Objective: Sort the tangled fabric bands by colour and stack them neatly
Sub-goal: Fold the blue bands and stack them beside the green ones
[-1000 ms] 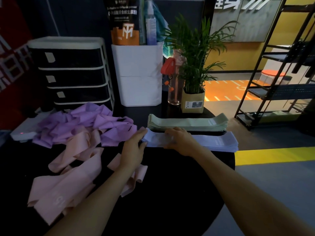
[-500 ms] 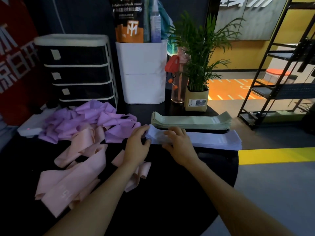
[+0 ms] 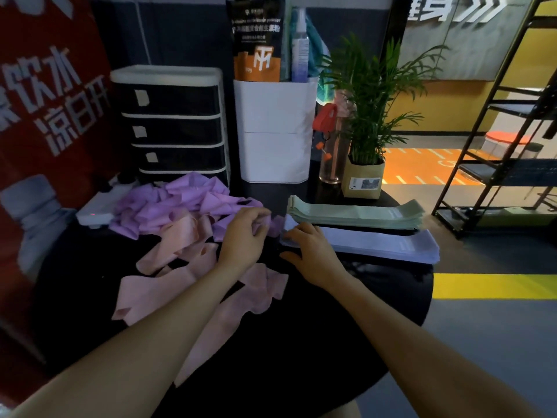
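Presently catalogued, on a round black bench (image 3: 301,357):

Item 1: purple bands (image 3: 168,206), a tangled heap at rear left, in front of a 4-drawer black organiser (image 3: 171,125).

Item 2: pink bands (image 3: 180,254), loose and overlapping, lay nearer the viewer than the purple heap, some passing under the left forearm.

Item 3: green bands (image 3: 355,214), a flat, squared stack at rear right, just in front of a potted palm (image 3: 366,116).

Item 4: pale lilac bands (image 3: 376,244), a flat stack just in front of the green stack, its right end reaching the bench edge.

Left hand (image 3: 244,233): fingers (image 3: 262,214) were curled, pinching a fold of purple band at the heap's right edge.

Right hand (image 3: 310,248): fingers (image 3: 297,232) lay relaxed and slightly spread, resting on the left end of the pale lilac stack, thumb out on the bench.

Also present: white bin (image 3: 275,131) holding an orange-and-black pouch (image 3: 257,40) and a spray bottle (image 3: 300,49); a white power strip (image 3: 99,209) at far left.
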Action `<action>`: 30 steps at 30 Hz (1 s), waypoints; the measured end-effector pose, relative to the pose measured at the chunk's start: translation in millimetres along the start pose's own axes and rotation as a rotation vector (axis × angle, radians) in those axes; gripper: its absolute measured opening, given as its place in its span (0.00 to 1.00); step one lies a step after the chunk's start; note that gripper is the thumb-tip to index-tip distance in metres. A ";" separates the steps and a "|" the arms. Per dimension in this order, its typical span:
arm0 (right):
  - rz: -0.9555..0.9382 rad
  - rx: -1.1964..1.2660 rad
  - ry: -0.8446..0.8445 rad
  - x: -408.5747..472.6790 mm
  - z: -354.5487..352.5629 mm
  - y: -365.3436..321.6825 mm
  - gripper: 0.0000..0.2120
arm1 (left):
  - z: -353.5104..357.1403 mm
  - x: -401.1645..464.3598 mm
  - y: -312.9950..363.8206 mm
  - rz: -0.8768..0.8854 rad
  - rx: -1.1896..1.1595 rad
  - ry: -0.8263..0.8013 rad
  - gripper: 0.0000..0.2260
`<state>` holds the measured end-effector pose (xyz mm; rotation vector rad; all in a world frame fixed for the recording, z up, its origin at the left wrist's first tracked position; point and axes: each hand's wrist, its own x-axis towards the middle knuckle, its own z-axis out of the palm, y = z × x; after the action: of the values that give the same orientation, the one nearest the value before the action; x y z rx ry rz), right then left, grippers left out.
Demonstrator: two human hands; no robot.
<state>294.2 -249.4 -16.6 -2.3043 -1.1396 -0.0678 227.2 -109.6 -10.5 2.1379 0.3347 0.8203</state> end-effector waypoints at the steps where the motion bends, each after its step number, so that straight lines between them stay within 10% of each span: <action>1: -0.004 0.018 -0.032 1.0 2.3 -6.0 0.19 | -10.6 -4.0 -0.5 0.007 0.041 -0.004 0.11; 13: -0.078 -0.025 -0.286 17.5 34.6 -71.5 0.27 | -124.2 -65.4 -33.8 -0.046 0.339 -0.091 0.12; 17: -0.031 -0.196 -0.415 17.8 41.0 -81.2 0.32 | -139.5 -85.4 -32.1 -0.151 0.545 -0.235 0.26; 24: -0.147 -0.312 -0.377 12.9 40.4 -82.5 0.03 | -140.4 -91.3 -35.0 -0.248 0.633 -0.309 0.23; 30: -0.092 -0.145 -0.270 17.2 32.4 -77.7 0.10 | -141.4 -89.4 -46.4 -0.226 0.435 -0.235 0.13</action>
<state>240.9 -183.4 -3.1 -2.4419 -1.4169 0.1347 68.8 -39.2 -19.7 2.5067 0.6641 0.3828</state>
